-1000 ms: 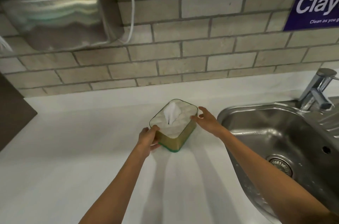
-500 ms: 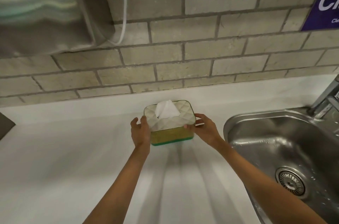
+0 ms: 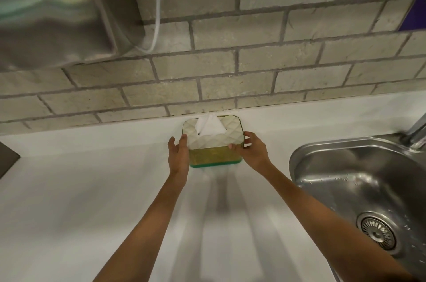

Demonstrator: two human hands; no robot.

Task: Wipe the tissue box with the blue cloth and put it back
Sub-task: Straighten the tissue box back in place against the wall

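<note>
The tissue box point(image 3: 215, 153) has a cream quilted lid, yellow-green sides and a green base, with a white tissue point(image 3: 210, 125) sticking out of the top. It stands on the white counter point(image 3: 92, 189) close to the brick wall. My left hand point(image 3: 178, 154) grips its left side and my right hand point(image 3: 252, 153) grips its right side. No blue cloth is in view.
A steel sink point(image 3: 359, 184) with a drain point(image 3: 378, 232) lies to the right, its tap point(image 3: 418, 131) at the frame edge. A steel wall dispenser point(image 3: 53, 11) with a white cable point(image 3: 156, 11) hangs upper left. A dark object point(image 3: 7, 161) sits at the left edge.
The box was turned square to the wall and carried back toward it between both hands. My view shifted closer to the wall.
</note>
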